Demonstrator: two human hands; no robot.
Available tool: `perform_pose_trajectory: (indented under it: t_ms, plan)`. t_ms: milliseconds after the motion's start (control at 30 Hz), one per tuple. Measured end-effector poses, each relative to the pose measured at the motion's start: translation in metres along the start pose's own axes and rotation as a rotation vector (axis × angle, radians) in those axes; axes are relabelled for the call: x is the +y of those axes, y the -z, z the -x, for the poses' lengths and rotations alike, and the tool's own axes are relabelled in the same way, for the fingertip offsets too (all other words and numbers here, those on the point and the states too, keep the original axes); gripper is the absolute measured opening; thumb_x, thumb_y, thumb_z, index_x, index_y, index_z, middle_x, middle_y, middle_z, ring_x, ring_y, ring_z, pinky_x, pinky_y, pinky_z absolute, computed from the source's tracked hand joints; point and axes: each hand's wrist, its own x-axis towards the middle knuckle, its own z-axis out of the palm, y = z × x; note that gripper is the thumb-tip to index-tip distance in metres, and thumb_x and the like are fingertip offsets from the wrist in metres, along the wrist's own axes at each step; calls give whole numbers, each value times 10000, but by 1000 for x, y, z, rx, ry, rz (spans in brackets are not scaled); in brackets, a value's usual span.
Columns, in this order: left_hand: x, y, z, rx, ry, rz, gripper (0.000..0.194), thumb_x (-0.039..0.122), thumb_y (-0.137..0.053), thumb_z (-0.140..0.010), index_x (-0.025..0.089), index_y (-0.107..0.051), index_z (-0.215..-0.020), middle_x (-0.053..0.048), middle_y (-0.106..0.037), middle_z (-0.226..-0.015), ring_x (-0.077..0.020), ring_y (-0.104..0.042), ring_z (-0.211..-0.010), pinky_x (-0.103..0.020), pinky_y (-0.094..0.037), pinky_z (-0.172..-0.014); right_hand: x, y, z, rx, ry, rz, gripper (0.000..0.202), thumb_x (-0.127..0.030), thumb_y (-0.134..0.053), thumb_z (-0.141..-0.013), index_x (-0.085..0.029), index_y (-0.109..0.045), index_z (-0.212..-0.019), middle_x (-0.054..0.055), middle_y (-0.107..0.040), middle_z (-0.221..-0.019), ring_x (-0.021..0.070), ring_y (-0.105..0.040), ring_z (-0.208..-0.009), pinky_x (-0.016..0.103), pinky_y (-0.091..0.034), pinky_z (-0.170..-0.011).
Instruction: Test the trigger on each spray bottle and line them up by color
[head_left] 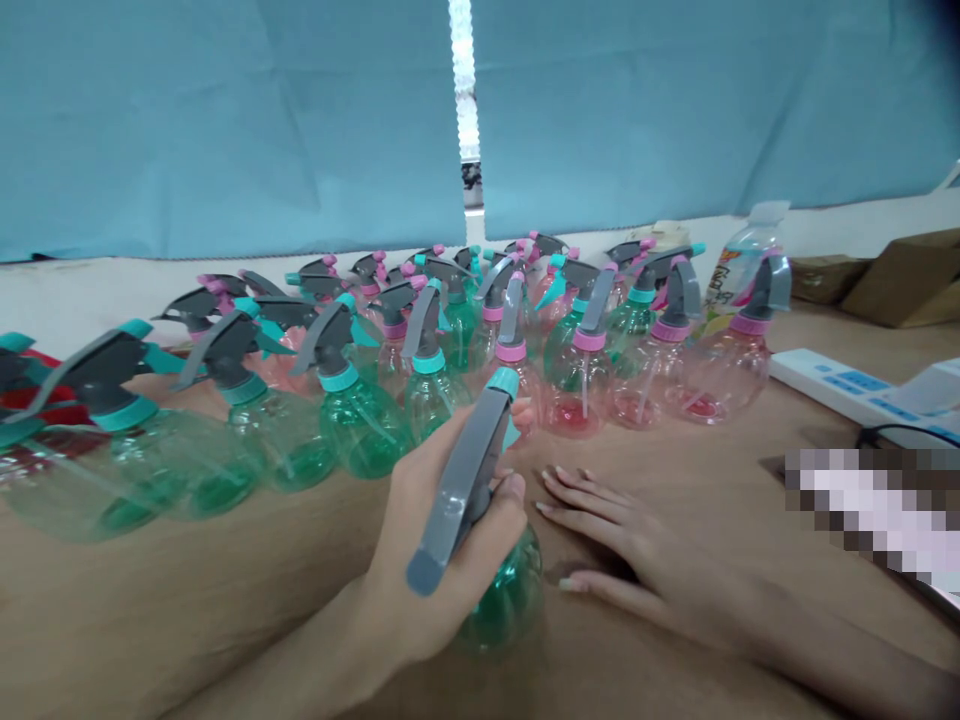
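My left hand is closed around the grey neck of a green spray bottle, which has a grey trigger head and a teal nozzle pointing away from me. The lower part of this bottle shows below my fingers, close above or on the wooden table. To its right, my right hand lies flat with its fingers spread on the tabletop, holding nothing. Just beyond my hands stand a green spray bottle with a teal collar and a pink spray bottle with a pink collar.
Several more green and pink spray bottles crowd the table towards the blue curtain. At the right are a labelled drink bottle, a cardboard box, a white power strip and a blurred-out object.
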Motion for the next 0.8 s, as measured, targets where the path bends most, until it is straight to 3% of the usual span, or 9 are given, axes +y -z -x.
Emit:
perform_pose_trajectory:
  t_ms: [133, 267, 800]
  plan:
    - [-1, 0, 1, 5, -23, -18, 192, 189, -507, -821, 225, -572, -997, 18, -600, -780, -133, -572, -612, -260, -527, -587, -2, 2, -1, -42, -17, 43, 626, -548, -489, -928, -268, -345, -1470, 30, -286, -1548, 252, -257, -1422, 481, -273, -1146]
    - [0, -1, 0, 4, -31, 4, 318, 158, -503, -827, 224, -568, -1131, -1, -633, -902, -133, -621, -717, -254, -557, -693, -2, 2, -1, -49, -17, 48, 625, -541, -475, -937, -264, -326, -1477, 35, -277, -1550, 252, -248, -1425, 488, -277, -1143]
    - [-1, -1, 0, 19, -54, -3, 330, 169, -514, -819, 235, -590, -1133, -7, -664, -897, -143, -635, -688, -280, -572, -689, 0, -1, 0, 17, 6, -24, 627, -496, -552, -915, -309, -328, -1469, 30, -322, -1537, 266, -290, -1410, 491, -286, -1140]
